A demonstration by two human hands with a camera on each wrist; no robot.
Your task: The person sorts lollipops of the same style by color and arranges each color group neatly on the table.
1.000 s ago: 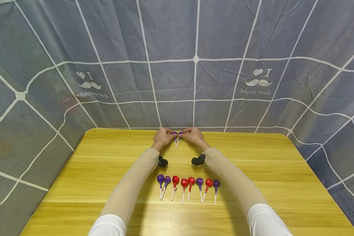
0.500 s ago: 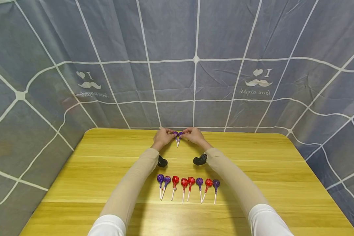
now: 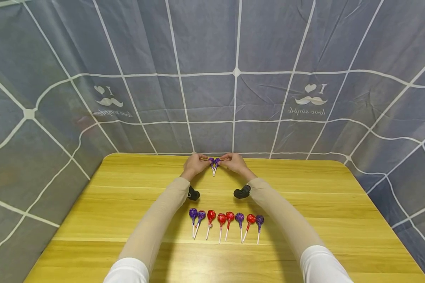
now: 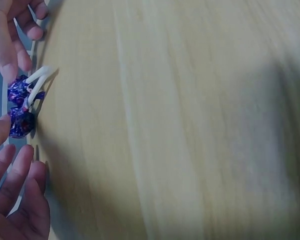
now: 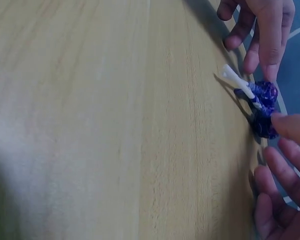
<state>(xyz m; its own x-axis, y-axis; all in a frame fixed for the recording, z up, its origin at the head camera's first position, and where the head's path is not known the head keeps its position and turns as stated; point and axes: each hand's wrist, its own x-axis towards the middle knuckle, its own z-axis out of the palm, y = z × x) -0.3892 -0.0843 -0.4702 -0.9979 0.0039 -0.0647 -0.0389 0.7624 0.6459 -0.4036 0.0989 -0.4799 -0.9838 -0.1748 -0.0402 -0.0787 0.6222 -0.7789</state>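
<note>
At the far edge of the table point(image 3: 156, 220), my left hand point(image 3: 195, 163) pinches the head of a purple-wrapped lollipop point(image 4: 21, 123). My right hand point(image 3: 235, 162) pinches a second purple lollipop point(image 5: 263, 126) just beside it. The two wrapped heads sit side by side, and their white sticks meet at the tips in a V pointing toward me. In both wrist views the thumbs touch the wrappers while the other fingers curl loosely. The index fingertips are partly hidden behind the candy.
Nearer to me lies a row of several lollipops, with purple ones point(image 3: 193, 213) at both ends and red ones point(image 3: 211, 215) among them. A grey curtain point(image 3: 212, 98) with white lines hangs close behind the table's far edge.
The two held lollipops have come slightly closer together, and their stick tips have shifted a little to the right. Both hands keep their hold. The row of lollipops stays as it was.
</note>
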